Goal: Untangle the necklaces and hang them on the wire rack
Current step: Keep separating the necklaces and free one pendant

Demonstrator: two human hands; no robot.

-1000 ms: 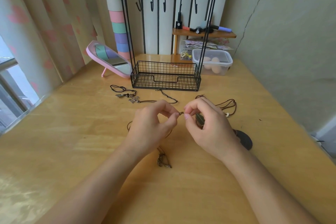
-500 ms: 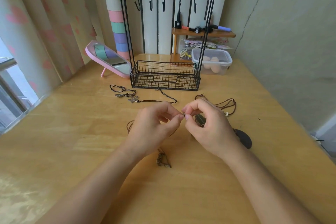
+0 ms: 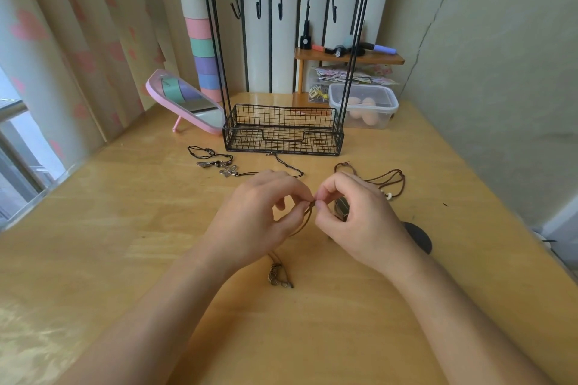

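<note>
Centre of frame: left hand and right hand each pinch the brown necklace cord above the bench; wire rack stands behind, upper centre.
</note>
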